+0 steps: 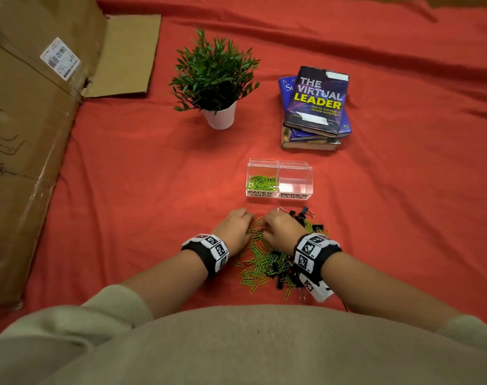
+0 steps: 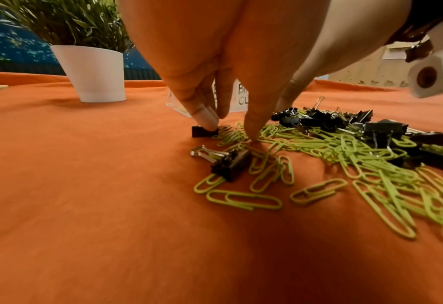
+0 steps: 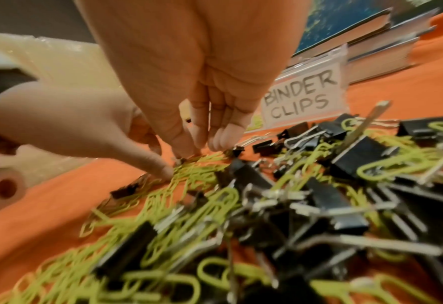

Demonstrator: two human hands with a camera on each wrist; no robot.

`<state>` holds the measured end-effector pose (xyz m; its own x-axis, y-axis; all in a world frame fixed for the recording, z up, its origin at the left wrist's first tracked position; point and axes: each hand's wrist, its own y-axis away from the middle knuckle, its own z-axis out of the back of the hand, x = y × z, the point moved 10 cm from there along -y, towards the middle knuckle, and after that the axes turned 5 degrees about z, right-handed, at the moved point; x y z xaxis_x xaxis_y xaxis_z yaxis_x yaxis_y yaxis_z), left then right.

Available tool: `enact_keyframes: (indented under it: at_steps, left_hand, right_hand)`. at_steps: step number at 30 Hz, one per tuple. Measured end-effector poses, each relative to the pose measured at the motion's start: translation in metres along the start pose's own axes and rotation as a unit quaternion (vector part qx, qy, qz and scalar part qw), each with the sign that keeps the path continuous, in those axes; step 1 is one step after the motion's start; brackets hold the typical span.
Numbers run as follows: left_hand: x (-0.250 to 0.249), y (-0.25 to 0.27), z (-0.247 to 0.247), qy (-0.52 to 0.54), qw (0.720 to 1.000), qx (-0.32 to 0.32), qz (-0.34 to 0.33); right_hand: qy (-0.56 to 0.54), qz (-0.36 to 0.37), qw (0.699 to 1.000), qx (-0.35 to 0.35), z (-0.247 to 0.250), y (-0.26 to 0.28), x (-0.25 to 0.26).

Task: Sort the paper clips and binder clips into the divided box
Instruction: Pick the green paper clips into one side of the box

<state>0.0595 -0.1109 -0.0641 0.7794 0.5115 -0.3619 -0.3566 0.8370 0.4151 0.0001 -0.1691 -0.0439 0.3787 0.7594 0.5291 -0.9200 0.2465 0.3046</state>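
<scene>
A clear divided box (image 1: 280,162) stands on the red cloth; its left cell, labelled PAPER CLIPS, holds green paper clips (image 1: 261,182), and its right cell, labelled BINDER CLIPS (image 3: 302,100), is bare. Just in front lies a mixed pile of green paper clips (image 1: 260,259) and black binder clips (image 1: 310,220). My left hand (image 1: 238,222) (image 2: 229,130) points down at the pile's far left edge, thumb on paper clips, fingertips (image 2: 207,122) against a small binder clip (image 2: 201,131). My right hand (image 1: 275,225) (image 3: 204,148) is beside it, tips on paper clips. Nothing is lifted.
A potted plant (image 1: 220,118) stands behind the box to the left, and a stack of books (image 1: 316,107) behind it to the right. A large cardboard box (image 1: 28,134) fills the left side. A loose binder clip (image 2: 231,162) lies near my left thumb.
</scene>
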Motion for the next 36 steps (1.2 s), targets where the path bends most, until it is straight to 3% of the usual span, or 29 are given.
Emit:
enact_keyframes:
  at_steps: [6,15,21,25,31,36]
  left_hand:
    - [0.0,0.002,-0.004,-0.051,0.999,-0.009,0.006]
    - [-0.009,0.005,-0.007,-0.15,0.988,-0.016,-0.031]
    - [-0.015,0.006,-0.01,-0.171,0.985,-0.002,-0.037]
    - [-0.014,0.006,-0.011,-0.162,0.986,0.004,-0.031]
    - [-0.016,0.008,-0.014,-0.172,0.984,0.004,-0.046]
    - [-0.017,0.01,-0.016,-0.166,0.984,0.02,-0.063]
  right_hand:
    - [0.071,-0.002,0.997,0.015,-0.026,0.004,0.003]
    - [0.059,0.016,0.998,0.027,-0.036,0.01,0.01]
    - [0.066,-0.007,0.995,0.073,-0.032,0.001,0.005]
    - [0.011,-0.054,0.995,0.079,-0.013,-0.003,-0.01]
    - [-0.158,-0.101,0.982,0.017,0.05,-0.02,-0.022]
    - [-0.131,-0.106,0.982,-0.081,0.103,-0.056,-0.026]
